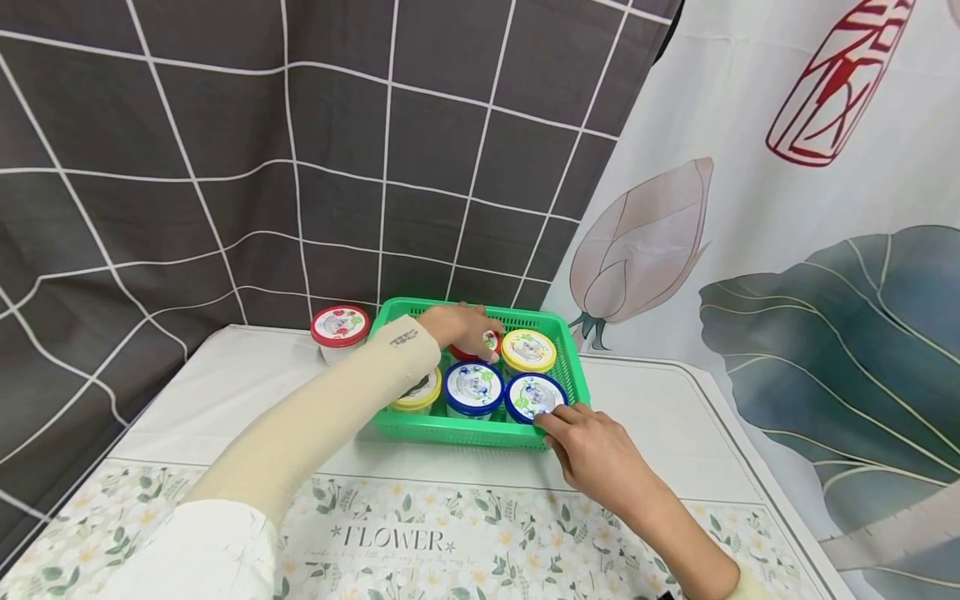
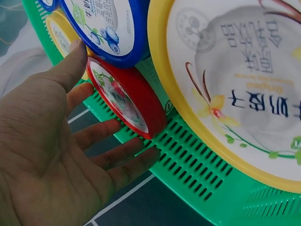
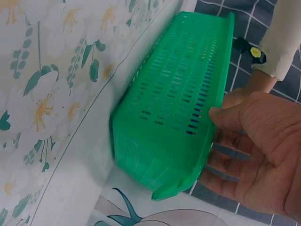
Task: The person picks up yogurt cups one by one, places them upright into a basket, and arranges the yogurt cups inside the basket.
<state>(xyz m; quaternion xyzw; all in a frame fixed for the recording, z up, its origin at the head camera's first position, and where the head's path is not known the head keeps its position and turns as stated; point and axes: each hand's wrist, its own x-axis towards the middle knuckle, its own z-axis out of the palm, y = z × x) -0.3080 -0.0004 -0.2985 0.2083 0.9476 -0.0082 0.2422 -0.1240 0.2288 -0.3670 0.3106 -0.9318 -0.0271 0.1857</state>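
A green plastic basket (image 1: 442,433) holds several lidded tubs. My left hand (image 1: 461,327) reaches over a red-lidded tub (image 1: 474,343) in its back row. In the left wrist view, the spread fingers of my left hand (image 2: 56,146) lie along the edge of that tub's red lid (image 2: 124,96), with the thumb at its other side; no firm hold shows. My right hand (image 1: 592,446) grips the basket's front right rim. From the right wrist, the thumb presses the outer wall below the rim (image 3: 221,89) and the fingers pass behind it.
Blue-lidded tubs (image 1: 474,387) and yellow-lidded tubs (image 1: 528,350) stand around the red one. Another red-lidded tub (image 1: 340,327) sits on the table left of the basket. A floral cloth (image 1: 420,542) covers the table's front; a dark checked curtain (image 1: 337,208) hangs behind.
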